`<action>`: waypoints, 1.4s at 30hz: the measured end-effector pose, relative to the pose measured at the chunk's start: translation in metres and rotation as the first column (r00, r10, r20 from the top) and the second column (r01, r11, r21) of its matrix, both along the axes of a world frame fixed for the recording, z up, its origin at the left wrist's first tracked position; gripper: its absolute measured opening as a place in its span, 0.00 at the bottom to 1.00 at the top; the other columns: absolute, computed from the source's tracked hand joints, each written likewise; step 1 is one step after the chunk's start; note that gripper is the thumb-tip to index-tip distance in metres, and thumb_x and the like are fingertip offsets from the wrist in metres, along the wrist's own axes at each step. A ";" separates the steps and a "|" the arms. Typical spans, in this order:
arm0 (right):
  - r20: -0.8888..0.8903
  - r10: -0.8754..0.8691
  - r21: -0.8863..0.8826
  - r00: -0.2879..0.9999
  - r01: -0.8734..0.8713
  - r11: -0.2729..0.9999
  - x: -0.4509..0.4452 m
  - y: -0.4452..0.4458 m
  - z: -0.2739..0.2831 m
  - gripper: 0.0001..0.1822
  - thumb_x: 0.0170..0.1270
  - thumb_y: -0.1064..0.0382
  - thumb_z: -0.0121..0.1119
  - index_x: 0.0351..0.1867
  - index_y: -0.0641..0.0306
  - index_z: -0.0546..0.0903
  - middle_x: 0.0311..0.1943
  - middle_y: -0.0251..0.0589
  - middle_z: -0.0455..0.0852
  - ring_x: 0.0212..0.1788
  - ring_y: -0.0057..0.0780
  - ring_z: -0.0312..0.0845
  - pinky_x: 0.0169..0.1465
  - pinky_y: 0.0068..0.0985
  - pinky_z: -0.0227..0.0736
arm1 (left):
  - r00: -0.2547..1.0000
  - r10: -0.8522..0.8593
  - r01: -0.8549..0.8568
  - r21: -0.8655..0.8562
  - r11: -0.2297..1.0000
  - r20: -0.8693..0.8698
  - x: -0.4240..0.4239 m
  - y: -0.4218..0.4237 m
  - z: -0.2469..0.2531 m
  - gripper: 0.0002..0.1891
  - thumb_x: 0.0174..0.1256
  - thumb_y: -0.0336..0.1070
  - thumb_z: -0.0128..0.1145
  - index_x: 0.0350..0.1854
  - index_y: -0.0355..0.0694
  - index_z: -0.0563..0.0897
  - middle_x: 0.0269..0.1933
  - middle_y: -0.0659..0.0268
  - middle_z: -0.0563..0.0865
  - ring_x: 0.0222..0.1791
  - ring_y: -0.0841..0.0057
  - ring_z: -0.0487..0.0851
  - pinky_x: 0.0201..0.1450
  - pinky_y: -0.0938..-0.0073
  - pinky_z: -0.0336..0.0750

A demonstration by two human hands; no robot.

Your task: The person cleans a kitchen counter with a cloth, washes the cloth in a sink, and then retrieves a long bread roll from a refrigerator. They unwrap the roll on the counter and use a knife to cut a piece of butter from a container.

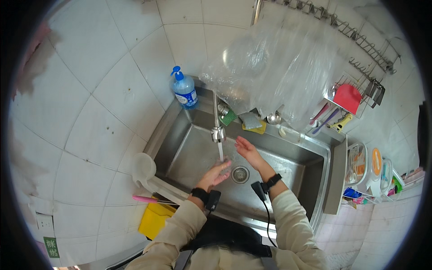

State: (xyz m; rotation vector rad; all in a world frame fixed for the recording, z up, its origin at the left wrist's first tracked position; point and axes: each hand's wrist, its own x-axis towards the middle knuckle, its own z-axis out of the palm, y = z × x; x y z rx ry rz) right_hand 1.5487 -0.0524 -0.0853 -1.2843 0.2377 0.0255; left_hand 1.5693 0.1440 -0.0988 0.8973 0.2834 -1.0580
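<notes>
Water runs from the metal faucet [218, 133] in a thin stream [220, 151] down into the stainless steel sink [189, 145]. Under that stream is my left hand [215, 174], wet, with its fingers apart and nothing in it. My right hand [248, 152] is raised over the basin to the right of the stream, palm turned inward, also holding nothing. Between and below the hands lies the round drain strainer [240, 174]. Each wrist wears a black strap with a small black device; a cable runs from the right one.
A blue pump bottle [185, 90] stands at the sink's back left corner. Along the back ledge lie a green scouring pad [228, 117], a yellow sponge [254, 128] and a ladle [274, 117]. Clear plastic sheeting [287, 67] hangs behind. A white dipper [144, 167] sits on the left rim.
</notes>
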 end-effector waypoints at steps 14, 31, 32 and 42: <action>-0.274 0.337 0.440 0.901 -0.194 0.877 0.172 -0.021 0.007 0.07 0.68 0.63 0.50 0.41 0.63 0.75 0.41 0.44 0.82 0.45 0.35 0.79 0.53 0.31 0.75 | 0.996 -0.085 0.084 0.157 0.984 -0.001 -0.023 0.042 0.001 0.21 0.63 0.31 0.56 0.58 0.47 0.70 0.40 0.68 0.79 0.27 0.87 0.73 0.23 0.89 0.65; 0.342 0.336 -0.903 0.877 0.208 0.376 -0.170 0.041 0.019 0.36 0.47 0.72 0.57 0.64 0.67 0.66 0.64 0.53 0.65 0.69 0.50 0.55 0.69 0.41 0.55 | 0.583 -0.812 0.730 0.417 0.541 0.033 -0.052 -0.035 0.068 0.19 0.51 0.29 0.63 0.46 0.47 0.74 0.24 0.77 0.72 0.16 0.88 0.65 0.17 0.85 0.54; 0.380 0.334 -0.893 0.863 0.247 0.377 -0.174 0.038 0.016 0.36 0.48 0.71 0.58 0.65 0.67 0.65 0.64 0.54 0.64 0.70 0.50 0.53 0.70 0.41 0.53 | 0.496 -0.868 0.811 0.354 0.465 0.003 -0.057 -0.032 0.051 0.15 0.50 0.30 0.65 0.39 0.47 0.75 0.20 0.77 0.70 0.14 0.87 0.63 0.15 0.83 0.53; -0.208 -0.135 -0.930 0.969 -0.153 0.333 -0.202 0.033 -0.046 0.18 0.47 0.62 0.61 0.42 0.64 0.76 0.25 0.42 0.84 0.26 0.45 0.82 0.27 0.40 0.74 | -0.415 -0.839 0.722 0.689 -0.068 0.352 -0.076 -0.107 -0.047 0.11 0.51 0.34 0.64 0.37 0.41 0.78 0.21 0.66 0.79 0.15 0.75 0.74 0.16 0.73 0.62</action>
